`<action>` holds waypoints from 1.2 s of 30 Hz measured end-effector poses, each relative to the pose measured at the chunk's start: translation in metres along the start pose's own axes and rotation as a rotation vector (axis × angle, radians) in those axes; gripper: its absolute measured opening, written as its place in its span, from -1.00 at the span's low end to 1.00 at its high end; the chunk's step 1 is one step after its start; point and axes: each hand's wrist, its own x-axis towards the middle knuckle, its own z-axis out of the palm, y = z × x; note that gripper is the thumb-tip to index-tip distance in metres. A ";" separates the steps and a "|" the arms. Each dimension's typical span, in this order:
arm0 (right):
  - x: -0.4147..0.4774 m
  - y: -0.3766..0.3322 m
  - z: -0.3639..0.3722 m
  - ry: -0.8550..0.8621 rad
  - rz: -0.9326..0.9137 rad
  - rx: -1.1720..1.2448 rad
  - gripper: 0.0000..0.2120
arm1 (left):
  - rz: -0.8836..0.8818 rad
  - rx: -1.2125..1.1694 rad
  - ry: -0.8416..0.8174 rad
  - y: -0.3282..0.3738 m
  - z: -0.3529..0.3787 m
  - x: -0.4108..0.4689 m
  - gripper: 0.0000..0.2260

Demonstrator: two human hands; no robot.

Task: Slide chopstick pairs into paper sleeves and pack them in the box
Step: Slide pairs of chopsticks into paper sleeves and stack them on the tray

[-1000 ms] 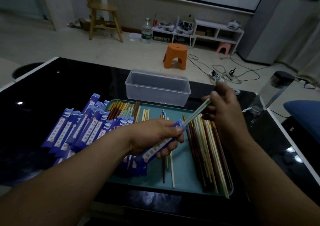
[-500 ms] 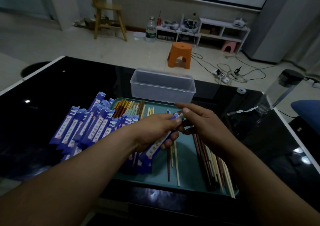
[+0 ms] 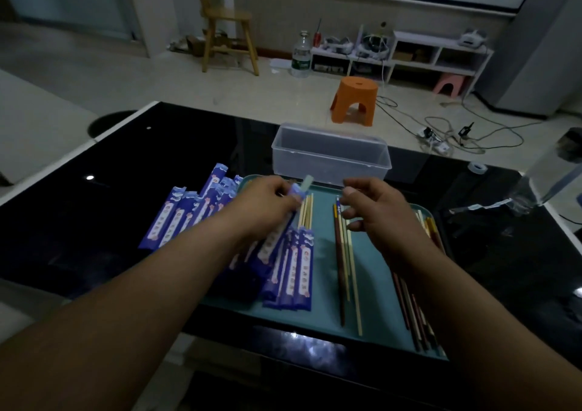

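Teal tray lies on the near part of a black, glossy table, with a clear box just beyond its far edge.

The left hand is over the tray's far left part, its fingers curled round a blue sleeve. The sleeve slants from the hand back toward the near left, under the wrist. A pale green chopstick end sticks out of the sleeve's far end, close to the box's near wall but apart from it.

The right hand hovers over the tray, right of the left hand and apart from it. Its fingers are loosely bent and grip nothing.

Below it a few loose chopsticks, brown and pale, lie lengthwise in the middle of the tray. A larger bunch lies along the tray's right side, partly hidden by the right forearm. Some pale sticks lie just right of the left hand.

More blue sleeves are heaped on the tray's near left part. Another fan of them lies on the table left of the tray.

On the floor beyond the table stand an orange stool, a wooden chair and a bottle.
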 end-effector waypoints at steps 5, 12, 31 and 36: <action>-0.001 0.009 -0.001 0.004 0.072 -0.033 -0.87 | -0.088 0.213 0.220 -0.029 -0.035 0.023 -0.85; -0.001 0.012 -0.009 0.020 0.095 -0.143 -0.87 | -0.071 0.424 0.244 -0.039 -0.022 0.033 -0.81; 0.004 0.023 -0.019 0.011 0.099 -0.599 -0.94 | 0.201 0.389 0.070 0.000 0.001 -0.002 -0.93; -0.003 0.029 -0.011 -0.284 0.280 -0.878 -0.83 | 0.236 0.568 -0.191 0.006 0.045 -0.010 -0.91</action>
